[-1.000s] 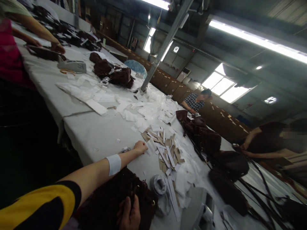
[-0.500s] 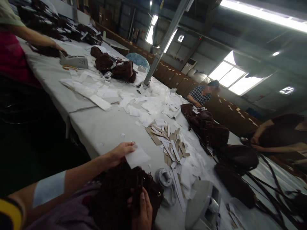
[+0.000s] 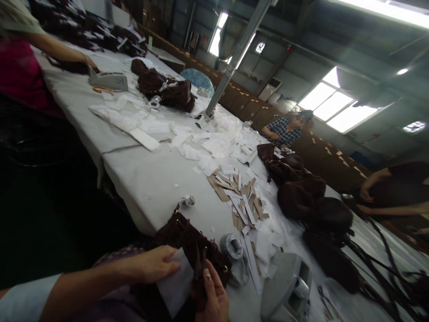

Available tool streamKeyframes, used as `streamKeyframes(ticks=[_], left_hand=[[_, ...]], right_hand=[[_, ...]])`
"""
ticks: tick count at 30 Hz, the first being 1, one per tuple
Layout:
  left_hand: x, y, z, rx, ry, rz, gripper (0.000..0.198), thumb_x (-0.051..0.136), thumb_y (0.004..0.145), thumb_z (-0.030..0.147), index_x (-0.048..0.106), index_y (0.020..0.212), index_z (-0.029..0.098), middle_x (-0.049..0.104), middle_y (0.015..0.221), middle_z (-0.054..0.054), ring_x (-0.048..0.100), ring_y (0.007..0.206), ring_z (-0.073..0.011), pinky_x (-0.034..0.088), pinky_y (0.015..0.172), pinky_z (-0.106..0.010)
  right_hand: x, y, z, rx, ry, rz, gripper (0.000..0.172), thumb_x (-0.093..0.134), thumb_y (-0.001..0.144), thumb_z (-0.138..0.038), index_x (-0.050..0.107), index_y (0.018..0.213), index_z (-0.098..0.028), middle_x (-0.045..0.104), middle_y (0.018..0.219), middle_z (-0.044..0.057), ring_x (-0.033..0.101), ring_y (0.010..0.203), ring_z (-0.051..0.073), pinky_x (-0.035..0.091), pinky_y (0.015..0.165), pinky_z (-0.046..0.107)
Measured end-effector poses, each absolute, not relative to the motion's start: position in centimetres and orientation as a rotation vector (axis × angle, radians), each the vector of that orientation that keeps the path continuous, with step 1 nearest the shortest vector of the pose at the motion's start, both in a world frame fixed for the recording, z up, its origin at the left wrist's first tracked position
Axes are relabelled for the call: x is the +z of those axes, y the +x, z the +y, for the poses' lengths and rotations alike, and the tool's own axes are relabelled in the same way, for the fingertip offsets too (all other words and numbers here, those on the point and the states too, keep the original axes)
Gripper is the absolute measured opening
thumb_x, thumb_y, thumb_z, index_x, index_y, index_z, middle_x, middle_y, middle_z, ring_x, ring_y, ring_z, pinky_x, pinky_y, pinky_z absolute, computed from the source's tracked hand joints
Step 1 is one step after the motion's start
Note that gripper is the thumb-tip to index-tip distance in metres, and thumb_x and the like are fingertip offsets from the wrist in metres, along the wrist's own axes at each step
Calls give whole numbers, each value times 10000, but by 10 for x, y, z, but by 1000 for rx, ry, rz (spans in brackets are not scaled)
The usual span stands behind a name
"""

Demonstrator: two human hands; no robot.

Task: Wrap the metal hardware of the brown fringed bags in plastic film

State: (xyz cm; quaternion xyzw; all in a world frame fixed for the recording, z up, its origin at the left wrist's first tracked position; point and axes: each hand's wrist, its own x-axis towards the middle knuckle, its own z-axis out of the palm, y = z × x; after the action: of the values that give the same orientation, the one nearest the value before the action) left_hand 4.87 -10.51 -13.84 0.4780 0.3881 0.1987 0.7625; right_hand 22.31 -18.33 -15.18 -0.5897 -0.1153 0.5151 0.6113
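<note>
My left hand [image 3: 152, 266] pinches a white sheet [image 3: 176, 286] against a dark brown bag [image 3: 187, 241] that lies at the near edge of the long white table [image 3: 147, 179]. My right hand [image 3: 212, 297] grips the bag's dark strap or flap at its front, fingers closed round it. The sheet hangs down between both hands. Just beyond the bag lie a pile of tan and white paper strips [image 3: 239, 199] and a grey roll [image 3: 233, 246].
More brown bags [image 3: 298, 188] and black straps [image 3: 385, 268] lie right. White paper scraps [image 3: 214, 147] cover the table's middle. A grey tape dispenser [image 3: 284, 286] stands near right. A person in pink [image 3: 20, 67] works at far left; two others sit across the table.
My left hand picked a white sheet from the strip pile and drew it back to the bag near my body. The camera tilted down slightly.
</note>
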Motion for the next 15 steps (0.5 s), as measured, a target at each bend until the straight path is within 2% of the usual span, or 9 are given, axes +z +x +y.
streamKeyframes(ticks=[3, 6, 9, 12, 15], left_hand=[[-133, 66, -106, 429, 993, 820, 397, 601, 779, 533, 673, 807, 144, 637, 702, -9, 536, 624, -146, 416, 573, -225], [-132, 77, -110, 510, 771, 791, 486, 591, 755, 620, 653, 805, 140, 627, 715, -17, 535, 635, -145, 428, 587, -237], [-133, 79, -112, 512, 627, 828, 450, 717, 668, 566, 647, 824, 150, 624, 721, -7, 544, 634, -137, 420, 560, -222], [-134, 78, -110, 494, 531, 852, 460, 797, 596, 495, 659, 883, 162, 664, 787, -25, 592, 682, -165, 453, 582, -247], [-133, 77, -108, 476, 471, 790, 462, 809, 594, 470, 683, 901, 149, 693, 841, -62, 623, 715, -191, 488, 628, -289]], right_hand=[[-155, 219, -185, 1118, -1478, -440, 590, 792, 636, -494, 671, 1089, -136, 720, 770, 67, 633, 578, 160, 505, 499, 246], [-156, 206, -189, 927, -1668, -681, 543, 726, 674, -553, 702, 1031, -145, 710, 731, 60, 634, 612, 183, 508, 530, 261], [-153, 194, -193, 579, -1880, -884, 478, 701, 678, -575, 723, 957, -187, 658, 612, 10, 599, 577, 166, 483, 551, 242], [-153, 195, -199, 383, -1976, -883, 456, 674, 698, -598, 686, 914, -196, 560, 498, -39, 525, 464, 133, 429, 487, 225], [-158, 202, -204, 437, -1933, -724, 565, 632, 735, -622, 618, 1066, -164, 592, 547, -34, 554, 472, 136, 431, 473, 222]])
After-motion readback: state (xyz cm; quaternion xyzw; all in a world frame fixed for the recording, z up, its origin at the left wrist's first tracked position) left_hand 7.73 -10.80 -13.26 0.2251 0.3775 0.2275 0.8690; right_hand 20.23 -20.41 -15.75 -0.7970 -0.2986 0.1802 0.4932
